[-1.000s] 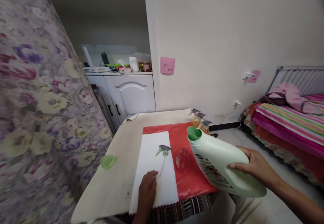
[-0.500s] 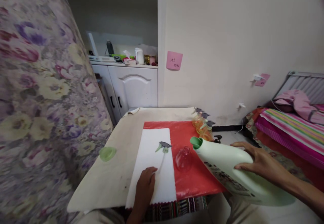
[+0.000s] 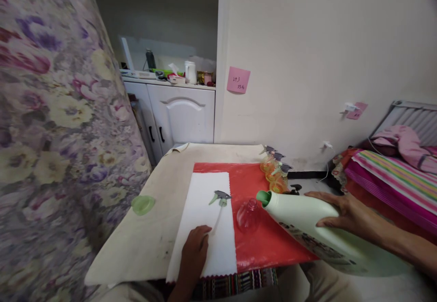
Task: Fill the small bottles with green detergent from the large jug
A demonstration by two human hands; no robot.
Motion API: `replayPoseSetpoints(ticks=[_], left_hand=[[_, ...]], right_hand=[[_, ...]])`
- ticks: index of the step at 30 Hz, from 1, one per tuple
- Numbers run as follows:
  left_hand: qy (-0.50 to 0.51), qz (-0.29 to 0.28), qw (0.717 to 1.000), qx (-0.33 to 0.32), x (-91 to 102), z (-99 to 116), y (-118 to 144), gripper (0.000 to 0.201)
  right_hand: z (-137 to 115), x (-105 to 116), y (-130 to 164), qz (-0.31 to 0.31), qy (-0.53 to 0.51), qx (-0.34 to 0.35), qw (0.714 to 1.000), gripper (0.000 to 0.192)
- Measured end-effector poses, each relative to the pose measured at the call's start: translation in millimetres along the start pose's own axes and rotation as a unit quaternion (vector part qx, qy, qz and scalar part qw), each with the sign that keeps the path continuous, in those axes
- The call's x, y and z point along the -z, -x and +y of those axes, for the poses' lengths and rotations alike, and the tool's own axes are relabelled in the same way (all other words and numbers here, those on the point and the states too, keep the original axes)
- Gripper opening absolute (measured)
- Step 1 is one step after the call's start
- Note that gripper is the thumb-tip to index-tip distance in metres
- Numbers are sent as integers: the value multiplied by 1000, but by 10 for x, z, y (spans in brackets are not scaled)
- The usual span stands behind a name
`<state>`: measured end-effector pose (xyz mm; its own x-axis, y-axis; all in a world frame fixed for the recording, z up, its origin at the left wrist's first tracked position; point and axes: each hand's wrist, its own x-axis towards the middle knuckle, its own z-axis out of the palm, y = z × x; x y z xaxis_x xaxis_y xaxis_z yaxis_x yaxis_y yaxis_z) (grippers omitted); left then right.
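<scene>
While the right hand [image 3: 344,217] grips a large pale-green jug [image 3: 307,229], fingers wrapped over its upper side, the jug lies tilted with its open green spout [image 3: 263,197] just beside the mouth of a small clear bottle [image 3: 248,214] standing on the red mat [image 3: 259,247]. Step judged: lining up a pour; next calls for steadying the small bottle and a slow tilt. Left hand [image 3: 194,252]: rests on the white cloth [image 3: 205,229], fingers curled together, holding nothing, near the loose sprayer head [image 3: 221,197]. Green cap [image 3: 143,204]: apart on the surface [image 3: 153,247]. Orange spray bottles [image 3: 276,174]: far edge. Jug's base cut off; liquid level unreadable.
</scene>
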<state>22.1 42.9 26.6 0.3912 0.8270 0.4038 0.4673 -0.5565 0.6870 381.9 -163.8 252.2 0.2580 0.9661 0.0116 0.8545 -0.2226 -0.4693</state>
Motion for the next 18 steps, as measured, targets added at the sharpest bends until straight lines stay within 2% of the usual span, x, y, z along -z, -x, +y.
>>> replayPoseSetpoints(ticks=[8,18], left_hand=[[-1,-12,1000,17,41,-10,-6,26],[-6,-24,999,28,79,64,-10,24]], right_hand=[[-80,35,-54,-28,49,-5,998,59],[-187,41,-108,-28,75,2,997,53]])
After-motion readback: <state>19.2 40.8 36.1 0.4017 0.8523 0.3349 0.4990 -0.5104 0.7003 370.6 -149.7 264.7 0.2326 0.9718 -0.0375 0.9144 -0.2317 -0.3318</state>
